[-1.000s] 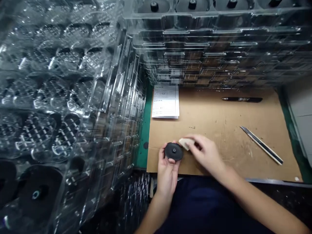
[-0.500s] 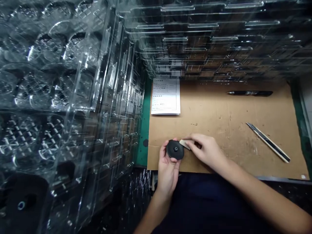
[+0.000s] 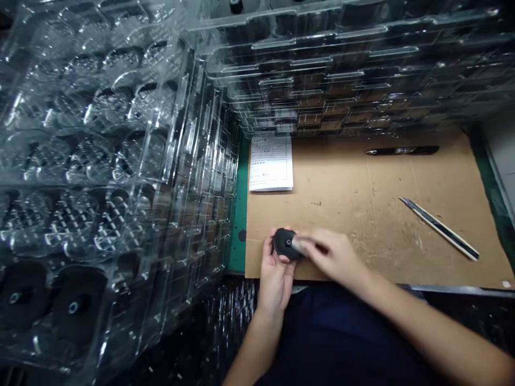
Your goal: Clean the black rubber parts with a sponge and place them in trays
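Observation:
My left hand (image 3: 276,273) grips a small round black disc (image 3: 282,243) with a hole in its middle, held over the near left corner of a brown cardboard sheet (image 3: 362,209). My right hand (image 3: 333,256) pinches a small pale block (image 3: 300,245) and presses its end against the disc's right side. The block and fingertips are smeared by motion.
Tall stacks of clear plastic trays (image 3: 104,177) wall in the left, some holding black discs; more stacked trays (image 3: 354,69) stand at the back. On the cardboard lie a printed paper slip (image 3: 271,163), a black pen (image 3: 402,151) and a utility knife (image 3: 440,229).
The pale block has slid left onto the disc's face. My view shifted a little; both hands stay in the same spot.

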Tool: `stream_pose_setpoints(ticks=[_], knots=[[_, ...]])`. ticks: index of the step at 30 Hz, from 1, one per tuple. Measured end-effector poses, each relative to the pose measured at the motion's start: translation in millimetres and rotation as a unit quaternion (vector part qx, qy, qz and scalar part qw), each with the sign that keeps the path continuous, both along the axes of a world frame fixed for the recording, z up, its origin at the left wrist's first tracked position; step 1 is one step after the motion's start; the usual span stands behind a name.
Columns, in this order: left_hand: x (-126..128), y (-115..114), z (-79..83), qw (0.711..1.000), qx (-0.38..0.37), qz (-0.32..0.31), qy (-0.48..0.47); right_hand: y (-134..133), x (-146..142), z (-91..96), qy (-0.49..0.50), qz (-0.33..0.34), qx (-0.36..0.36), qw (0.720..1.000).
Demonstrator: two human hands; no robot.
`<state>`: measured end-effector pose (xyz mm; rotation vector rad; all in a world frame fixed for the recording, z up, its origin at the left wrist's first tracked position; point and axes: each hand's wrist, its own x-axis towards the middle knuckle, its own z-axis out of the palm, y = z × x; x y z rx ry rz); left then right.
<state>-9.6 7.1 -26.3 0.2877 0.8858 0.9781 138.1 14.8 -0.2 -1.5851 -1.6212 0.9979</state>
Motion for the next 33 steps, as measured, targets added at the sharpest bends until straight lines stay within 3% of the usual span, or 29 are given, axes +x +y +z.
stream_pose_setpoints(ticks=[2,5,9,11,14,16,19,23,27,30,32,33], knots=[[-1,2,2.9,1.0,-0.009,-0.027,-0.005,10,6,2.7,-0.021,-0.039,0.004,0.999],[-1,6,11.0,0.996,-0.036,-0.077,-0.017,9,4,21.0,-0.024,-0.063,0.047,0.997],[6,10,25.2,0.993,-0.054,-0.105,-0.025,-8,-5,49.3,0.017,0.031,0.05,0.998],[12,12,33.1,0.994,-0.049,-0.098,-0.022,-11,-4,56.8,0.003,0.038,0.042,0.998],[18,15,46.5,0.994,-0.043,-0.105,-0.012,-14,-1,62.1,-0.032,-0.015,0.123,0.992],[20,16,54.7,0.992,-0.035,-0.122,-0.015,-20,2,65.1,-0.006,-0.004,0.159,0.987],[22,15,62.4,0.992,-0.019,-0.127,-0.007,-22,5,70.6,0.011,0.028,0.149,0.988],[29,12,69.3,0.989,0.004,-0.146,-0.01,-16,11,79.1,-0.054,-0.03,0.185,0.981],[26,13,78.2,0.984,0.003,-0.175,-0.035,-35,23,81.6,0.005,0.057,0.18,0.982],[27,12,81.7,0.985,-0.013,-0.166,-0.033,-43,33,82.4,-0.034,-0.002,0.127,0.991],[32,9,82.6,0.987,-0.027,-0.157,-0.013,-35,36,84.6,-0.078,-0.023,0.163,0.983],[34,7,82.9,0.987,-0.035,-0.16,-0.005,-28,37,85.6,-0.08,0.004,0.202,0.976]])
